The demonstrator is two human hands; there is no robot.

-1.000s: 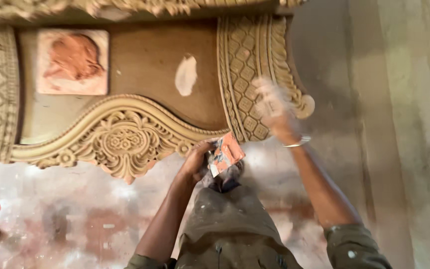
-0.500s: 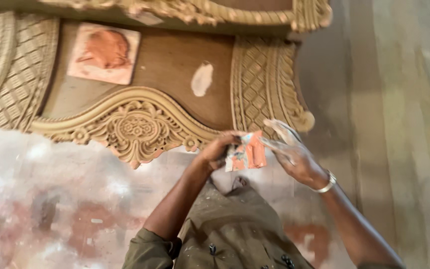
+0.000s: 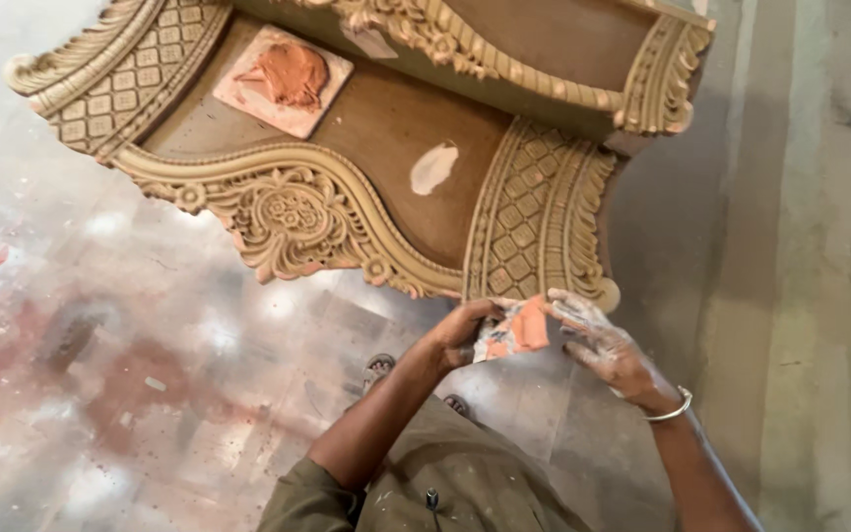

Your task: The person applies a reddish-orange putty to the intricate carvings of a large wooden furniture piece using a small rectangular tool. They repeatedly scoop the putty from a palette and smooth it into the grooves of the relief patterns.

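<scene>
My left hand [image 3: 460,330] grips a small orange and grey sheet, likely sandpaper [image 3: 512,332], by its left edge. My right hand [image 3: 603,343], dusted white and wearing a metal bangle, touches the sheet's right edge with spread fingers. Both hands hover just below the lower right corner of a large carved wooden panel [image 3: 376,128] with lattice and scroll ornament lying on the floor. A white filler patch [image 3: 433,168] marks the panel's flat brown middle.
A square tile with reddish-brown putty [image 3: 288,77] rests on the panel's upper left. The floor [image 3: 130,374] is stained, glossy and spattered with paint. A sandal [image 3: 378,367] shows under my knee. Bare concrete [image 3: 800,246] runs along the right.
My right hand came down from the panel's right edge and met the sheet held in my left hand. The view has tilted, so the panel now appears rotated and further up.
</scene>
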